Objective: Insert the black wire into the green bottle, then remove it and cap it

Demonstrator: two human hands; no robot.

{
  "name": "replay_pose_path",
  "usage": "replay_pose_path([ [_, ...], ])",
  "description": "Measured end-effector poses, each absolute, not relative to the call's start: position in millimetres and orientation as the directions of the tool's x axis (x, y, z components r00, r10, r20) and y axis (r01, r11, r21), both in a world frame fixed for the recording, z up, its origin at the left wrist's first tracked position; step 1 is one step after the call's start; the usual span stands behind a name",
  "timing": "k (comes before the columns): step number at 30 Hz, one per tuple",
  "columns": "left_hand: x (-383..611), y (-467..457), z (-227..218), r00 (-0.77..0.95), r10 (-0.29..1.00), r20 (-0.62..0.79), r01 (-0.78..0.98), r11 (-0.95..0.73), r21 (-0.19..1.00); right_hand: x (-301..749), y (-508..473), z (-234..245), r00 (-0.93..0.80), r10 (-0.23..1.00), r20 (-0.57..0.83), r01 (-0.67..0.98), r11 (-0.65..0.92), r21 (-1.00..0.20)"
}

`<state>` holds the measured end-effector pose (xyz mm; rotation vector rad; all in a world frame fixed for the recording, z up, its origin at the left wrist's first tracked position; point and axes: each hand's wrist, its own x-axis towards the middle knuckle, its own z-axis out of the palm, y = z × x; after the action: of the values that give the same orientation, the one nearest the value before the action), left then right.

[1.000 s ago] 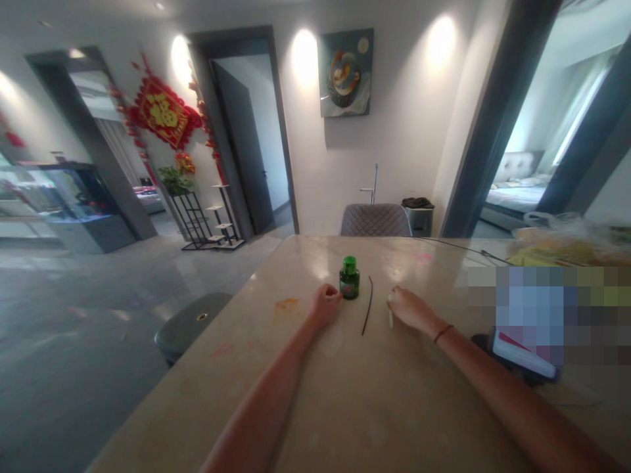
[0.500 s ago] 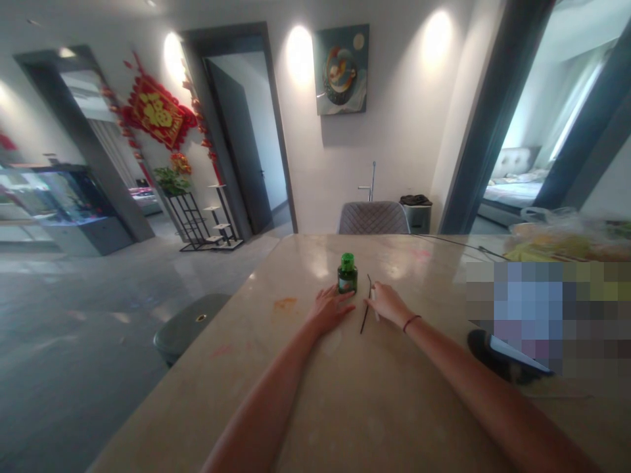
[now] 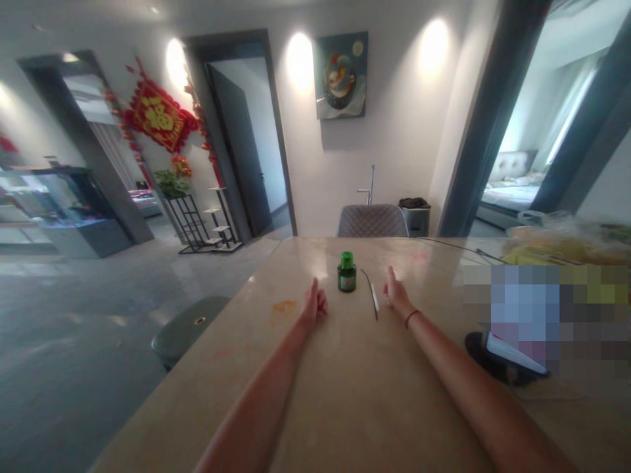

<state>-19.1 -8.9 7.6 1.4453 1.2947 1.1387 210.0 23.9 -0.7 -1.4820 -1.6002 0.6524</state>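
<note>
1. Your left hand [image 3: 314, 303] and right hand [image 3: 398, 297] are apart, curled, thumbs raised.
2. The green bottle [image 3: 347, 277] stands between them.
3. Beside your right lie a dark stick [image 3: 367, 280] and white strip [image 3: 375, 297], seemingly touching.

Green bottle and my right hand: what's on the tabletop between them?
In the head view, a thin dark rod and a short white stick alongside it lie between the green bottle and right hand.
</note>
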Motion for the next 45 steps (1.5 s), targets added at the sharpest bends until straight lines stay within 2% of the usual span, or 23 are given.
replay_pose_path([
  [1, -22.4, -9.6, 9.8, 0.088, 0.996, 0.030, 0.072, -0.036, 0.997, 214.7, 19.9, -0.4, 0.028, 0.986, 0.165, 0.464, 0.133, -0.876],
  [3, -27.1, -12.3, 14.9, 0.214, 0.976, -0.040, -0.078, 0.058, 0.995, 223.5, 10.9, 1.7, -0.064, 0.998, -0.023, 0.274, -0.005, -0.962],
  [6, -27.7, -16.6, 21.4, 0.362, 0.924, -0.121, -0.104, 0.169, 0.980, 231.8, -0.8, 5.7, -0.349, 0.908, -0.233, -0.014, -0.254, -0.967],
  [8, -24.5, -17.9, 22.5, 0.400, 0.906, -0.141, -0.093, 0.193, 0.977, 232.6, -4.8, 6.4, -0.441, 0.857, -0.266, -0.058, -0.323, -0.945],
  [10, -19.3, -17.2, 19.7, 0.378, 0.918, -0.123, -0.094, 0.170, 0.981, 230.0, -5.4, 4.7, -0.436, 0.858, -0.273, -0.044, -0.324, -0.945],
  [13, -9.0, -12.9, 9.5, 0.201, 0.978, -0.060, -0.022, 0.065, 0.998, 221.7, 0.5, 0.3, -0.199, 0.957, -0.209, 0.012, -0.211, -0.977],
  [15, -2.1, -9.1, 1.3, 0.016, 0.999, 0.030, 0.134, -0.032, 0.990, 213.9, 8.7, -0.3, 0.036, 0.996, -0.080, 0.038, -0.081, -0.996],
  [16, 0.8, -7.3, -2.5, -0.059, 0.991, 0.123, 0.217, -0.108, 0.970, 209.2, 13.8, 1.1, 0.127, 0.992, -0.008, 0.053, -0.015, -0.998],
  [18, 4.6, -5.0, -8.8, -0.112, 0.974, 0.197, 0.257, -0.163, 0.952, 198.2, 25.0, 7.9, 0.204, 0.972, 0.115, 0.111, 0.094, -0.989],
  [20, 5.6, -4.4, -13.2, -0.173, 0.929, 0.326, 0.360, -0.249, 0.899, 185.1, 36.4, 19.5, 0.174, 0.963, 0.208, 0.219, 0.168, -0.961],
  [22, 4.9, -5.1, -16.2, -0.155, 0.901, 0.404, 0.469, -0.293, 0.833, 170.6, 46.4, 32.8, 0.109, 0.955, 0.274, 0.329, 0.226, -0.917],
  [26, 3.0, -5.6, -19.6, -0.016, 0.928, 0.372, 0.563, -0.299, 0.770, 143.9, 56.5, 50.1, -0.002, 0.917, 0.399, 0.428, 0.361, -0.828],
  [29, 2.2, -2.8, -21.8, 0.005, 0.935, 0.356, 0.575, -0.294, 0.764, 133.0, 52.0, 50.2, -0.059, 0.879, 0.474, 0.463, 0.444, -0.767],
  [34, 1.7, 0.8, -22.3, -0.015, 0.926, 0.377, 0.507, -0.318, 0.801, 134.0, 25.5, 49.4, -0.143, 0.881, 0.451, 0.402, 0.468, -0.787],
  [40, 3.4, -3.5, -20.0, 0.030, 0.928, 0.373, 0.519, -0.333, 0.787, 145.9, -10.0, 58.0, -0.235, 0.861, 0.450, 0.338, 0.507, -0.793],
  [43, 5.3, -7.1, -19.6, 0.067, 0.904, 0.422, 0.517, -0.393, 0.760, 152.2, -20.3, 61.6, -0.240, 0.855, 0.460, 0.392, 0.519, -0.760],
  [45, 6.5, -10.2, -17.8, 0.095, 0.885, 0.456, 0.502, -0.438, 0.746, 155.4, -25.7, 64.8, -0.223, 0.853, 0.471, 0.513, 0.514, -0.688],
])
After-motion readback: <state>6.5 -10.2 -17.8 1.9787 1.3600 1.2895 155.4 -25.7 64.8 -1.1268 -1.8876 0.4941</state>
